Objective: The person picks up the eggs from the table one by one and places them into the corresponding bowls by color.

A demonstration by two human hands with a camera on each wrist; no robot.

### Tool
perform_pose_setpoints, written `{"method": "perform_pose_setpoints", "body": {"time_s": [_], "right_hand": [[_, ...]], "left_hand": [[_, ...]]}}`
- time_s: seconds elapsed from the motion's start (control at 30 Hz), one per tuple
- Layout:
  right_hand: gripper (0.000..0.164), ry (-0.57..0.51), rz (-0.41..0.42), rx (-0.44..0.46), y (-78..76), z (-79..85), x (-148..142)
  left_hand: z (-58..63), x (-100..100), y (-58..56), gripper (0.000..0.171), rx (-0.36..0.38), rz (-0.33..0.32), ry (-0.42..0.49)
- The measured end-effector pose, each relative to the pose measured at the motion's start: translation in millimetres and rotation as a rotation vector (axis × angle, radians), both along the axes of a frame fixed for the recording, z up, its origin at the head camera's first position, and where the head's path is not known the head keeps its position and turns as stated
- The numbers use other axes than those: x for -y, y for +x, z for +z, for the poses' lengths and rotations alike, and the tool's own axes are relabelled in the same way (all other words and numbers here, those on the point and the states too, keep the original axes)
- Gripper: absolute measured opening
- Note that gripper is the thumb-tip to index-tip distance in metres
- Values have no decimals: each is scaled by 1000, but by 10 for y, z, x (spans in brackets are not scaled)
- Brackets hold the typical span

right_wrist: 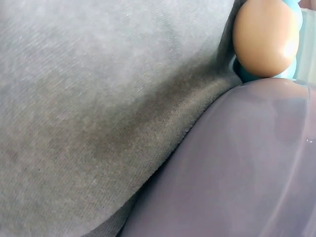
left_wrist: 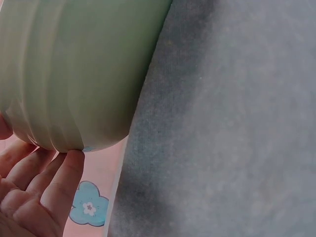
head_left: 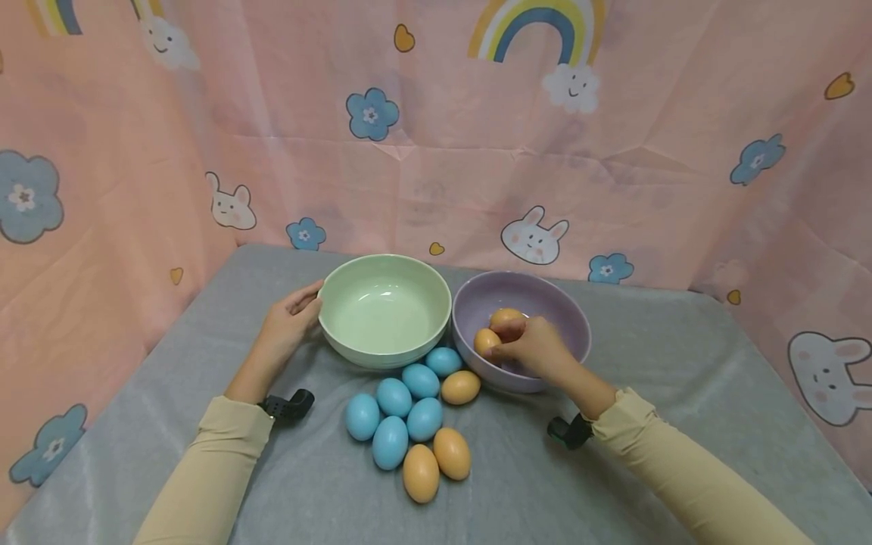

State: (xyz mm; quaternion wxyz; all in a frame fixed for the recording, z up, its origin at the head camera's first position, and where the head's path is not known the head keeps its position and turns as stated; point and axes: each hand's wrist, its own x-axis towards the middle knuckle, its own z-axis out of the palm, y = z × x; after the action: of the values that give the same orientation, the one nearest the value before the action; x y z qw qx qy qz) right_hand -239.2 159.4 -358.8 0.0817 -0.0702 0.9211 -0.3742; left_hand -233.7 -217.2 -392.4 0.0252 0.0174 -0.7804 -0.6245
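Against the outer wall of the light green bowl [head_left: 384,310] rest the fingertips of my left hand [head_left: 282,322]; the left wrist view shows several fingers [left_wrist: 66,173] lying along that wall. My right hand [head_left: 538,348] reaches into the purple bowl [head_left: 575,318] and pinches an orange egg [head_left: 486,341] between thumb and fingers. Another orange egg [head_left: 506,317] lies just behind it in the same bowl, partly covered by the hand. In the right wrist view the purple bowl's outer wall [right_wrist: 237,163] fills the lower right, and the hand itself is out of sight.
Several blue eggs [head_left: 393,397] cluster on the grey cloth [head_left: 313,484] in front of the bowls. An orange egg [head_left: 461,387] lies by the purple bowl, and two more orange eggs [head_left: 421,473] lie nearer. A pink patterned curtain [head_left: 436,174] stands behind the table.
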Motion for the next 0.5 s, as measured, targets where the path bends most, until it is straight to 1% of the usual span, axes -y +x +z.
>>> {"method": "perform_pose_setpoints", "body": {"time_s": [0.23, 0.5], "right_hand": [[46, -5, 10, 25, -10, -15, -6], [43, 43, 29, -1, -12, -18, 17]], "left_hand": [[4, 2, 9, 51, 7, 0, 0], [5, 0, 12, 51, 4, 1, -5]]}}
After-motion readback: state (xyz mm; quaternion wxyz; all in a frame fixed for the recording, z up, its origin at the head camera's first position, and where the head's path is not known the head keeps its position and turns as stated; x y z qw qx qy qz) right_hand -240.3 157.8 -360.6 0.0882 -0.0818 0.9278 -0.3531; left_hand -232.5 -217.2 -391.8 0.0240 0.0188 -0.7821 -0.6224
